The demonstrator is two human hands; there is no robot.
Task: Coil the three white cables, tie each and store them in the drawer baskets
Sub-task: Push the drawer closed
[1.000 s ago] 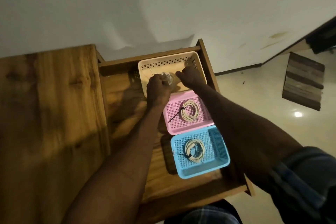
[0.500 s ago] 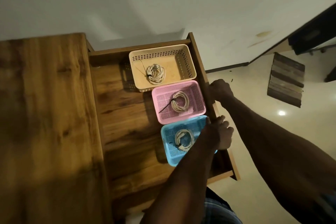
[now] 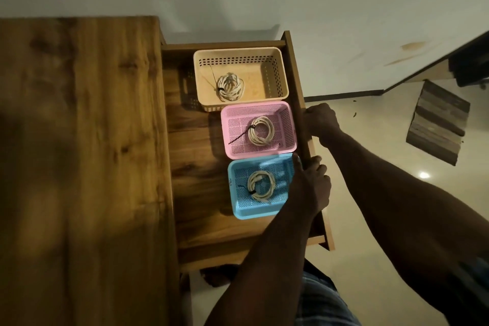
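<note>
While the brown wooden tabletop (image 3: 79, 140) spreads out on the left, the open wooden drawer (image 3: 195, 167) beside it holds three perforated plastic baskets in a row — beige basket (image 3: 275, 74), pink basket (image 3: 287, 124), blue basket (image 3: 238, 209) — each with one coiled, tied white cable: (image 3: 229, 87), (image 3: 261, 130), (image 3: 260, 185). My left hand (image 3: 309, 185) grips the drawer's right-hand side board (image 3: 297, 92) over the blue basket's corner. Further along it, my right hand (image 3: 321, 120) clasps the same board.
</note>
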